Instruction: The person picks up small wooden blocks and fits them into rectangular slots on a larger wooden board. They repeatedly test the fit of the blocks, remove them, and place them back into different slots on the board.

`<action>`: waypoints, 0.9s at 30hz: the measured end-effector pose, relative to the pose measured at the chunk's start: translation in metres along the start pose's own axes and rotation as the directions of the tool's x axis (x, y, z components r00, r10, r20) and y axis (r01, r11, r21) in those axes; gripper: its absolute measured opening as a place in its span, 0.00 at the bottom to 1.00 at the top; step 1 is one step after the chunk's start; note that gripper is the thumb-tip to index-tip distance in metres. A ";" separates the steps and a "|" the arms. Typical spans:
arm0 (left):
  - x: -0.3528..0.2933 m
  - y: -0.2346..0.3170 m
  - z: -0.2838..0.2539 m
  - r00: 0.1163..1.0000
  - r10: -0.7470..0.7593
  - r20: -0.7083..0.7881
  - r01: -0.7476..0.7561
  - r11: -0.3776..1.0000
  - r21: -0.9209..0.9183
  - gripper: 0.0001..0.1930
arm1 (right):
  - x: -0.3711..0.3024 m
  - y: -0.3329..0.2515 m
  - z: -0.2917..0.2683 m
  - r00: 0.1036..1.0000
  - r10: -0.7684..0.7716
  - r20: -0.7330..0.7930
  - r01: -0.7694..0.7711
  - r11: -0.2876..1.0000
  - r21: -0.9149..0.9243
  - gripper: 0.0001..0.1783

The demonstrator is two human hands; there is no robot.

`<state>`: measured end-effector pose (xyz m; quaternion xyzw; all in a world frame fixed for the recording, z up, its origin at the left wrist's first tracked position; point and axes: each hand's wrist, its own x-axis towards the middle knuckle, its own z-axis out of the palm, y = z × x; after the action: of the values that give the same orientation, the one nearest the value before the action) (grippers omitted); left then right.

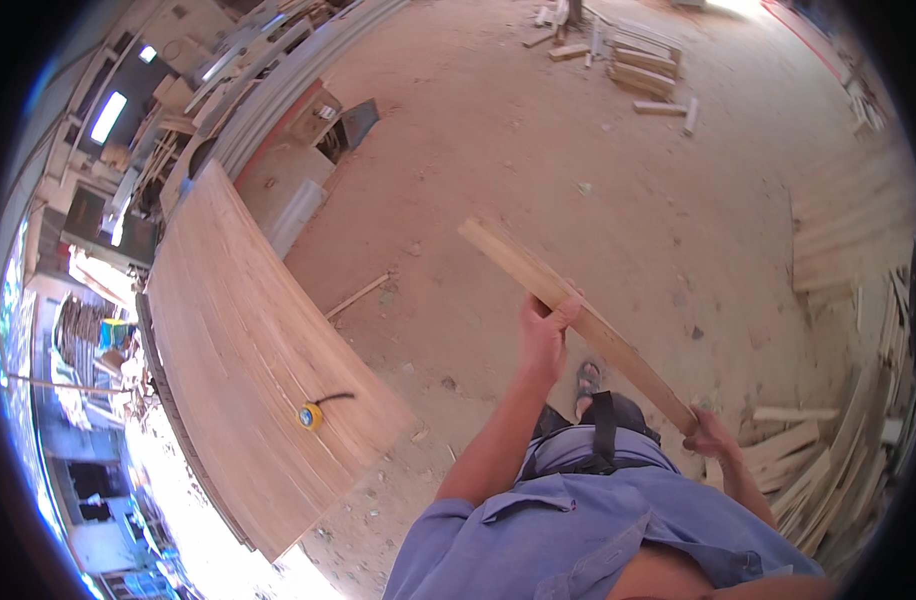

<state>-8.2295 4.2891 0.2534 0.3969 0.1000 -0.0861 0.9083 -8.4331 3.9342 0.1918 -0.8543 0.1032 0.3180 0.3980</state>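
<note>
A long, narrow wooden plank (618, 350) slants across the front of my body, its far end up and to the left. My left hand (548, 335) is closed around it near the middle, thumb across the upper face. At the plank's near right end, my right hand (711, 435) grips it, with part of the fingers hidden by the wood. To my left lies a wide wooden panel (248, 330), and on it rests a yellow tape measure (310, 415) with a dark strap trailing from it.
Stacked boards (643, 70) and loose pieces lie on the dusty floor (538, 150) ahead. Many offcuts (803, 465) pile up close on my right, below a pale wood stack (843, 240). A thin stick (358, 295) lies beside the panel. Long grey lengths (308, 70) run along the far left.
</note>
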 end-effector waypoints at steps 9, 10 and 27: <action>0.259 0.062 -0.053 0.999 -0.002 -0.044 -0.008 0.974 -0.228 0.25 | 0.300 -0.214 -0.127 0.772 -0.572 -0.277 0.342 0.741 -0.578 0.35; 0.293 0.069 -0.065 0.998 0.036 -0.049 -0.049 0.955 -0.292 0.25 | 0.333 -0.237 -0.132 0.741 -0.612 -0.277 0.351 0.704 -0.617 0.36; 0.729 0.373 -0.197 0.928 0.235 -0.290 -0.340 0.851 -0.401 0.22 | 0.785 -0.612 -0.203 0.817 -0.575 -0.051 0.493 0.741 -0.457 0.35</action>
<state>-7.4605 4.6283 0.2029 0.1968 0.1605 0.1233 0.9593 -7.4668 4.2480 0.1745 -0.9389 -0.1813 0.1223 0.2660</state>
